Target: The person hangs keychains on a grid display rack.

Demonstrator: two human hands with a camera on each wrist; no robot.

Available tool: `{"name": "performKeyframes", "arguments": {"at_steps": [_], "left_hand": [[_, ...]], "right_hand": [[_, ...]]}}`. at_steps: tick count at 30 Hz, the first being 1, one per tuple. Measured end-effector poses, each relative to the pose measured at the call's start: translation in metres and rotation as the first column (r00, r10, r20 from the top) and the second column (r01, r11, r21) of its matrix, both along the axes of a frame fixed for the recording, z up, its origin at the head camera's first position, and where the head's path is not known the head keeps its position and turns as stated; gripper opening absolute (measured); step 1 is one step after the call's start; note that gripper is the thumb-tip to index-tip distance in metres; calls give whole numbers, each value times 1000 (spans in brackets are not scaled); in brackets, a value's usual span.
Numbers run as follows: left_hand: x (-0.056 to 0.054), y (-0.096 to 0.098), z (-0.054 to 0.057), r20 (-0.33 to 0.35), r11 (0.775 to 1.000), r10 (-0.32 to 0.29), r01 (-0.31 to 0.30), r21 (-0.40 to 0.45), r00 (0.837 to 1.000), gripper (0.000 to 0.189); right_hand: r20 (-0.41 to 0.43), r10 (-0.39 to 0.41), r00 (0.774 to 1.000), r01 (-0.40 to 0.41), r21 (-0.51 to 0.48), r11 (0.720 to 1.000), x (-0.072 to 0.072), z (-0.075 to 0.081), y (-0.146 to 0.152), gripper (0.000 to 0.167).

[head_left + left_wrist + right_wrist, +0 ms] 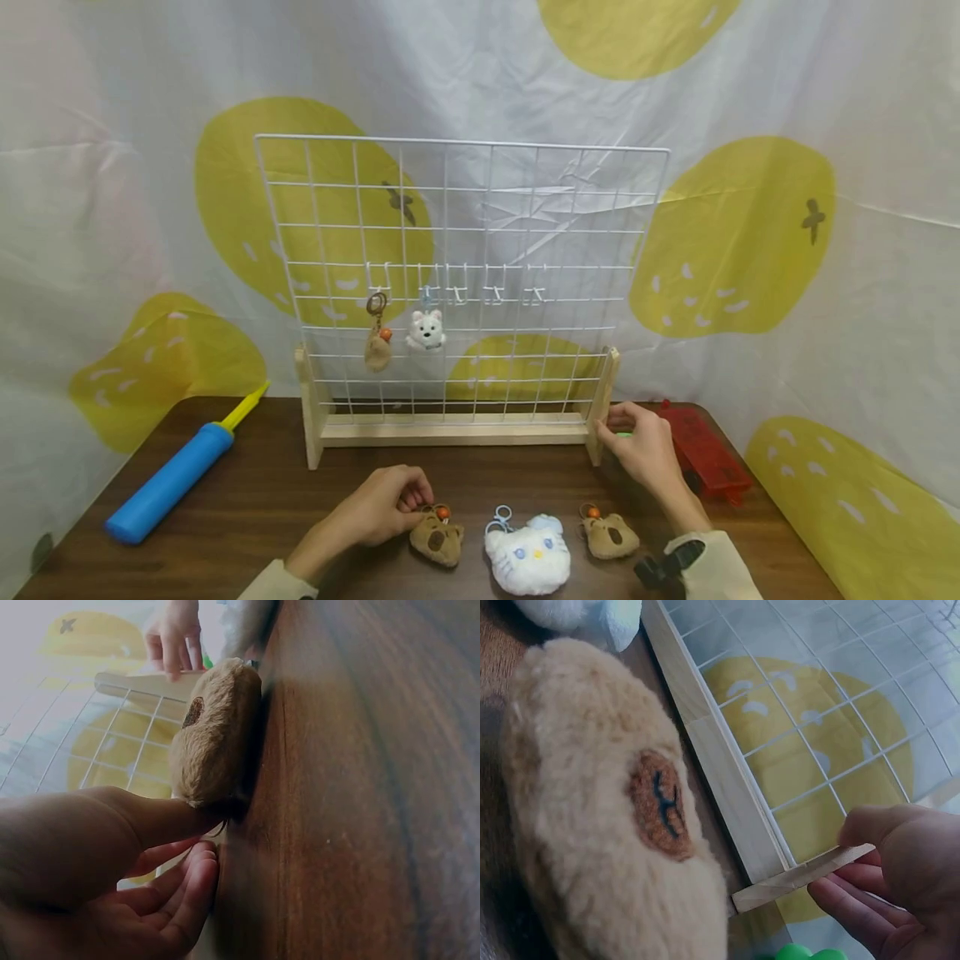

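Touching the leftmost plush keychain point(442, 543) in front of the grid rack point(457, 433), our nearer left hand point(382, 504) hid whether it pinched.

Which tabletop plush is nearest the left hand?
The leftmost brown plush, at the left hand; the white plush and other brown plush lie farther right.

Over my feed I saw matt, fuzzy plush on the tan charms point(437, 542), smooth pale wood in the stand point(457, 432), white metal in the grid point(491, 145), dark grain across the wooden table point(285, 500), and probably translucent plastic in the half-hidden red object point(705, 457).
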State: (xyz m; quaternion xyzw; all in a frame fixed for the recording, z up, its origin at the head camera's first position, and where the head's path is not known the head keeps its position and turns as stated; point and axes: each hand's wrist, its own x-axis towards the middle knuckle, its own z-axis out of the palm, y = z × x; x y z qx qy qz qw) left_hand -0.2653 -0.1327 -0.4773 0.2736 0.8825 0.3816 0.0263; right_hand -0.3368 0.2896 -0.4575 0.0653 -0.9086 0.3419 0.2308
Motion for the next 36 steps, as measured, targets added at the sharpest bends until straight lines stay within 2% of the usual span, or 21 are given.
{"name": "performKeyframes", "arguments": {"at_steps": [10, 15, 21, 27, 33, 36], "left_hand": [[0, 1, 1, -3, 999, 23, -23, 36, 1000, 24], [-3, -2, 4, -6, 997, 56, -56, 45, 998, 18], [-4, -2, 11, -11, 996, 67, -67, 55, 998, 12], [-6, 6, 23, 14, 982, 87, -89, 167, 996, 9], [-8, 15, 36, -97, 977, 101, -80, 195, 990, 10], [-8, 20, 43, -100, 973, 103, -79, 218, 990, 11]], "right_hand": [[110, 33, 993, -29, -39, 999, 3, 7, 0, 20], [114, 33, 993, -29, -38, 999, 2, 6, 0, 20], [116, 30, 993, -25, -38, 999, -1, 6, 0, 20], [133, 44, 990, -37, -53, 998, -3, 8, 0, 21], [145, 48, 988, -41, -49, 998, -5, 7, 3, 23], [148, 48, 988, -41, -49, 998, -6, 5, 4, 22]]}}
